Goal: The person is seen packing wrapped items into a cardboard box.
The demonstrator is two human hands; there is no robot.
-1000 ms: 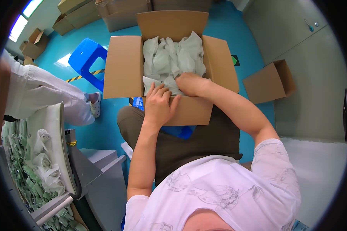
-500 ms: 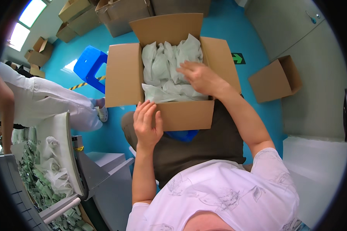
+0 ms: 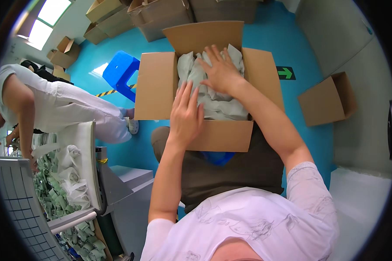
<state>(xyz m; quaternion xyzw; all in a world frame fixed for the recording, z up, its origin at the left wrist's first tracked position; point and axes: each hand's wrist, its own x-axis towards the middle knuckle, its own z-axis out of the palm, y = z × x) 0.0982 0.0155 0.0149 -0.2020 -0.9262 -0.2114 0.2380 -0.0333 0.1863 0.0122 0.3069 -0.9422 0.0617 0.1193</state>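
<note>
An open cardboard box (image 3: pixel 157 89) stands in front of me with its flaps folded out. Several translucent white plastic bags (image 3: pixel 226 109) fill it; what they contain cannot be made out. With fingers spread, my right hand (image 3: pixel 222 71) lies flat over the bags toward the box's far side. My left hand (image 3: pixel 187 111), its fingers stretched out, reaches over the near left corner of the box and its fingertips are at the bags. Neither hand grips anything.
A blue plastic stool (image 3: pixel 119 71) is beyond the box's left flap. An empty carton (image 3: pixel 322 102) lies tipped at the right. At the left, a person (image 3: pixel 78 95) bends over a bin of pale green pieces (image 3: pixel 52 191). More cartons (image 3: pixel 161 19) line the back.
My right hand has moved farther over the bags and spread its fingers. My left hand has risen from the near flap to over the bags. The whole view has shifted slightly.
</note>
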